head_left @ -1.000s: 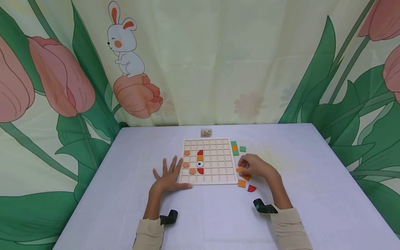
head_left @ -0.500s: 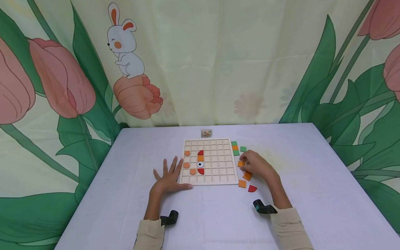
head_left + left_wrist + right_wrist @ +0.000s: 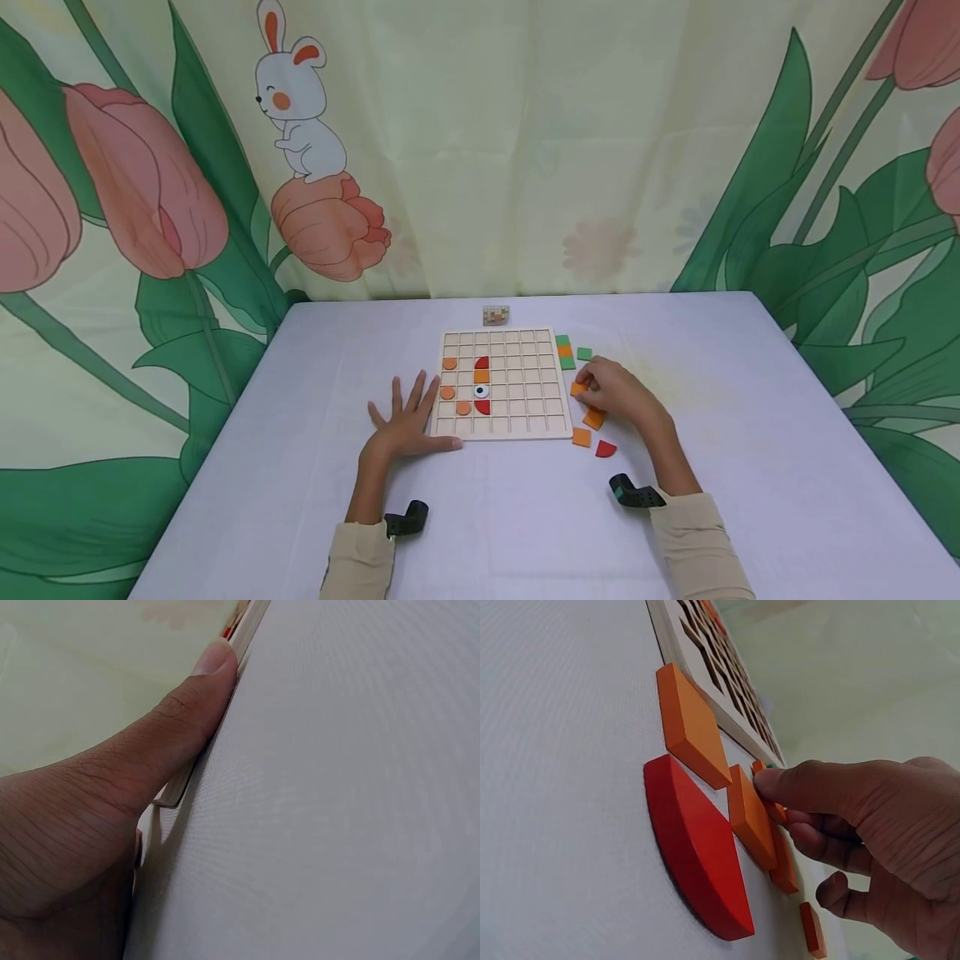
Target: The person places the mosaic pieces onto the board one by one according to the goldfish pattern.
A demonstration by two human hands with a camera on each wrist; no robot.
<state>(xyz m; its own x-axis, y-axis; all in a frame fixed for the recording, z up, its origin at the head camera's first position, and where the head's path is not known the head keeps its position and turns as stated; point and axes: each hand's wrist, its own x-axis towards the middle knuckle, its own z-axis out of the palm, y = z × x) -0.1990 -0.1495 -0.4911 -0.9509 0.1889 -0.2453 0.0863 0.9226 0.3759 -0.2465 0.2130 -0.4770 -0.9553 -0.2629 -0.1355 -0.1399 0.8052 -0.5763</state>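
A pale wooden grid board (image 3: 527, 383) lies on the table with several pieces in its cells: orange discs (image 3: 447, 392), red quarter-rounds (image 3: 482, 407), an orange square and a white eye disc (image 3: 482, 391). Fingers spread wide, my left hand (image 3: 405, 432) rests at the board's near left corner, its thumb (image 3: 184, 712) along the front edge. Just off the right edge, my right hand (image 3: 618, 392) pinches an orange square tile (image 3: 578, 388) between thumb and fingers. Below that hand lie more orange tiles (image 3: 593, 418) and a red quarter-round piece (image 3: 694, 851).
Green and orange tiles (image 3: 565, 352) sit against the board's upper right side, with one loose green tile (image 3: 584, 354) beside them. Behind the board is a small patterned card (image 3: 496, 315). A printed curtain (image 3: 480, 150) hangs beyond the table's far edge.
My right hand has shifted slightly away from me, with the pinched orange tile now apart from the orange tile below it. My left hand has stayed at the board's corner.
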